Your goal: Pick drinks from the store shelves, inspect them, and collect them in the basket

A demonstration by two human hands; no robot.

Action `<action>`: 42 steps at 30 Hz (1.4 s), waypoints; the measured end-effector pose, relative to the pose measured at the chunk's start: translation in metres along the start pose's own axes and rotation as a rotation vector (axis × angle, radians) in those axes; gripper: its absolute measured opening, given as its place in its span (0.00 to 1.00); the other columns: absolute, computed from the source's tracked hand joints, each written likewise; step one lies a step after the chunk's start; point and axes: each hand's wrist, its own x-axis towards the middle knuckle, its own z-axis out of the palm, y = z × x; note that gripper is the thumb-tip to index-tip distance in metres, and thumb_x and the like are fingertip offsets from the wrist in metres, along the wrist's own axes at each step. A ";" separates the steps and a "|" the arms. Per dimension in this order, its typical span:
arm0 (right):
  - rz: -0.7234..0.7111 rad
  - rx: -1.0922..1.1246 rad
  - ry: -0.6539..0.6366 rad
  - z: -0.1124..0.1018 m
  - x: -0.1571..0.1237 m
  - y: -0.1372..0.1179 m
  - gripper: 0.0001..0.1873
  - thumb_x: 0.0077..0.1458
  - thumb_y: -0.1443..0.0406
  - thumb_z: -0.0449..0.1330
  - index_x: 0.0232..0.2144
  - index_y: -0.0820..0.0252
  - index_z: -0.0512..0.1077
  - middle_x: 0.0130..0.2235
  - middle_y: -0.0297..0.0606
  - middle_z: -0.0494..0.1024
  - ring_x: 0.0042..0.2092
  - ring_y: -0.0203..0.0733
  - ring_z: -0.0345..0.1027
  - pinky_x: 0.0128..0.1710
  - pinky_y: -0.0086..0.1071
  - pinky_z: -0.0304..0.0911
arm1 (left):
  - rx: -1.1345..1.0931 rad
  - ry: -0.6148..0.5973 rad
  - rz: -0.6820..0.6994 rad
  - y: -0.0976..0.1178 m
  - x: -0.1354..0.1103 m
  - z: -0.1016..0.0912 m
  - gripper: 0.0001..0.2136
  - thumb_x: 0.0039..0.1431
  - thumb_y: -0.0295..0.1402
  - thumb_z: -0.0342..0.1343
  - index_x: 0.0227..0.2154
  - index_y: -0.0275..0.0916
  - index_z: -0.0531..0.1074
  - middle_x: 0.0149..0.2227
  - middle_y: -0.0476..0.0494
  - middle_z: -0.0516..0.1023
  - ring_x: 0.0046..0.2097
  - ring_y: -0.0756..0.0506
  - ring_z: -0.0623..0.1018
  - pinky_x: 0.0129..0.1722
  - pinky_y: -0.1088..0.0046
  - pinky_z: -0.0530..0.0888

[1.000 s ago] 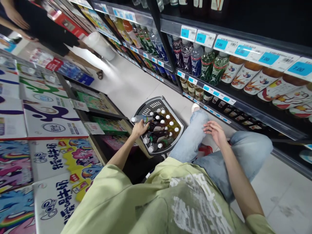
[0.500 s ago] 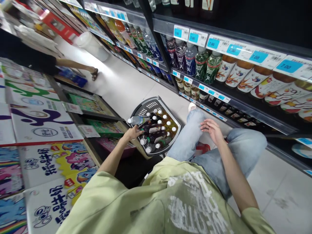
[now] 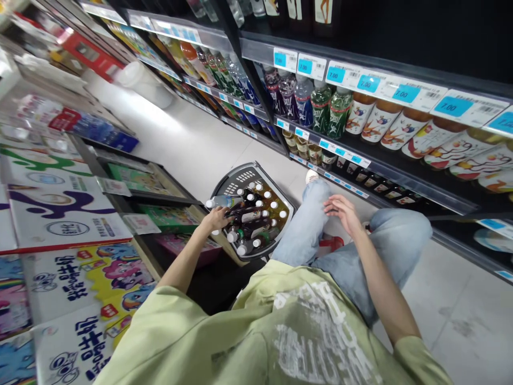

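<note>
L hand [image 3: 216, 218] is at the near-left edge of 1 grey basket [image 3: 245, 175], fingers curled down at the end of a dark bottle [image 3: 237, 209]; can't tell if it's actually gripped. 1 white cap [image 3: 215, 232] shows just under that hand. R hand [image 3: 343, 215] is loosely open, fingers half bent, nothing in it, fingertips by the jeans [image 3: 300, 227].

Basket lies to the right of L hand & left of R hand, approx. 12+ white-capped bottles in it, exact no. unclear as they overlap. 1 clear bottle w/ blue label [image 3: 224, 201] lies just ahead of L hand, cap end poking over the rim.

Ahead/right of R hand: drinks shelf [image 3: 425, 192]. Front row, L to R: 2 purple bottles [image 3: 287, 95], 1 blue bottle [image 3: 303, 101], 2 green bottles [image 3: 340, 113], then 6+ amber bottles [image 3: 380, 122] w/ white labels. Above them, 6+ price tags [image 3: 367, 84], "7.00" ea.

Left of L hand: 1 green box [image 3: 170, 216], 1 pink box [image 3: 190, 250] below it, and 2+ pony cartons [image 3: 120, 267] farther left. Well beyond L hand, 1 white bucket [image 3: 146, 85] on the floor. 1 white shoe [image 3: 311, 175] ahead-left of R hand.
</note>
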 end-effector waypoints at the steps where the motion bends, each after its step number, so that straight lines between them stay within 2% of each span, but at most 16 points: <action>1: 0.000 0.003 0.001 0.000 0.001 0.001 0.18 0.52 0.54 0.73 0.40 0.55 0.77 0.39 0.38 0.86 0.36 0.40 0.80 0.35 0.31 0.75 | 0.033 0.017 0.025 0.005 -0.001 -0.004 0.21 0.63 0.45 0.56 0.53 0.40 0.76 0.55 0.30 0.80 0.59 0.31 0.79 0.63 0.55 0.74; 3: -0.001 0.010 0.006 0.002 0.003 0.003 0.19 0.51 0.54 0.74 0.40 0.55 0.77 0.38 0.38 0.85 0.35 0.40 0.80 0.35 0.31 0.75 | 0.103 0.089 0.112 0.019 -0.004 -0.014 0.21 0.66 0.45 0.52 0.54 0.39 0.75 0.58 0.29 0.78 0.61 0.30 0.77 0.64 0.53 0.73; 5: 0.002 0.012 0.013 0.006 0.006 0.005 0.19 0.50 0.54 0.74 0.40 0.55 0.77 0.38 0.37 0.85 0.35 0.40 0.80 0.34 0.31 0.74 | 0.115 0.217 0.238 0.039 -0.003 -0.026 0.21 0.68 0.45 0.48 0.56 0.39 0.74 0.60 0.29 0.76 0.62 0.29 0.76 0.64 0.51 0.73; 8: 0.003 0.010 0.023 0.011 0.014 0.006 0.19 0.49 0.53 0.73 0.39 0.56 0.76 0.37 0.37 0.85 0.33 0.40 0.79 0.33 0.31 0.73 | 0.007 0.411 0.447 0.087 0.006 -0.043 0.22 0.71 0.46 0.45 0.56 0.40 0.74 0.60 0.30 0.76 0.62 0.30 0.75 0.65 0.49 0.72; 11: 0.002 0.023 0.026 0.011 0.024 0.006 0.20 0.48 0.53 0.72 0.39 0.56 0.76 0.37 0.37 0.85 0.33 0.41 0.78 0.32 0.31 0.71 | -0.114 0.492 0.615 0.164 0.018 -0.047 0.23 0.72 0.48 0.45 0.58 0.42 0.75 0.60 0.32 0.77 0.61 0.30 0.75 0.66 0.47 0.71; 14: -0.004 0.023 0.049 0.009 0.032 0.008 0.19 0.47 0.53 0.70 0.39 0.55 0.77 0.38 0.37 0.85 0.33 0.42 0.77 0.33 0.33 0.70 | -0.165 0.395 0.676 0.264 0.015 -0.029 0.26 0.72 0.48 0.45 0.63 0.39 0.73 0.61 0.28 0.78 0.60 0.30 0.77 0.65 0.47 0.73; 15: -0.020 0.004 0.071 0.007 0.034 0.009 0.19 0.47 0.53 0.70 0.39 0.55 0.77 0.37 0.37 0.85 0.33 0.42 0.76 0.33 0.33 0.69 | -0.148 0.359 0.651 0.297 0.011 -0.021 0.28 0.72 0.48 0.46 0.66 0.38 0.71 0.62 0.25 0.77 0.62 0.28 0.76 0.63 0.46 0.74; 17: -0.077 -0.052 0.138 0.004 0.038 0.012 0.16 0.45 0.55 0.70 0.35 0.55 0.77 0.33 0.34 0.83 0.33 0.42 0.72 0.33 0.32 0.66 | -0.093 0.399 0.486 0.351 0.001 -0.005 0.36 0.70 0.52 0.49 0.73 0.35 0.64 0.69 0.16 0.68 0.67 0.18 0.69 0.58 0.37 0.75; 18: -0.109 -0.074 0.179 0.002 0.040 0.013 0.14 0.44 0.56 0.70 0.33 0.54 0.77 0.31 0.33 0.81 0.33 0.42 0.71 0.33 0.32 0.64 | -0.060 0.411 0.459 0.371 -0.003 0.000 0.37 0.69 0.52 0.51 0.74 0.35 0.63 0.71 0.14 0.64 0.69 0.14 0.66 0.56 0.33 0.74; 20: -0.159 -0.083 0.257 -0.002 0.044 0.016 0.12 0.43 0.58 0.71 0.30 0.54 0.75 0.28 0.31 0.78 0.33 0.43 0.69 0.35 0.32 0.62 | -0.018 0.408 0.472 0.395 -0.006 0.003 0.34 0.69 0.48 0.52 0.73 0.36 0.64 0.73 0.14 0.61 0.70 0.13 0.64 0.53 0.33 0.75; 24: -0.177 -0.045 0.361 -0.009 0.046 0.017 0.13 0.42 0.57 0.70 0.30 0.55 0.75 0.28 0.32 0.78 0.33 0.44 0.69 0.35 0.33 0.61 | -0.018 0.329 0.544 0.408 0.000 -0.012 0.25 0.69 0.41 0.52 0.64 0.40 0.74 0.70 0.20 0.67 0.66 0.20 0.69 0.47 0.43 0.79; 28: -0.191 -0.069 0.400 -0.011 0.044 0.017 0.12 0.42 0.57 0.68 0.30 0.57 0.76 0.29 0.33 0.78 0.33 0.42 0.68 0.33 0.31 0.59 | -0.055 0.295 0.518 0.412 0.006 -0.020 0.19 0.67 0.38 0.53 0.57 0.38 0.77 0.64 0.23 0.71 0.62 0.24 0.71 0.46 0.48 0.79; 34: -0.142 -0.169 0.372 -0.012 0.048 0.025 0.09 0.44 0.61 0.65 0.29 0.57 0.73 0.24 0.30 0.72 0.27 0.37 0.62 0.28 0.29 0.56 | -0.050 0.321 0.513 0.410 0.011 -0.014 0.23 0.66 0.30 0.51 0.61 0.35 0.76 0.64 0.22 0.69 0.61 0.25 0.70 0.47 0.48 0.77; 38: -0.103 -0.256 0.350 -0.011 0.051 0.032 0.09 0.48 0.59 0.64 0.30 0.56 0.70 0.23 0.28 0.68 0.24 0.36 0.58 0.24 0.28 0.54 | -0.051 0.344 0.507 0.403 0.011 -0.015 0.24 0.65 0.29 0.51 0.62 0.34 0.75 0.62 0.21 0.70 0.61 0.24 0.70 0.48 0.44 0.77; 42: -0.167 -0.421 0.325 -0.010 0.052 0.039 0.09 0.54 0.57 0.60 0.32 0.56 0.69 0.27 0.32 0.71 0.26 0.38 0.61 0.25 0.29 0.57 | -0.064 0.341 0.494 0.395 0.012 -0.018 0.24 0.67 0.30 0.50 0.62 0.34 0.75 0.63 0.21 0.69 0.62 0.24 0.69 0.49 0.43 0.77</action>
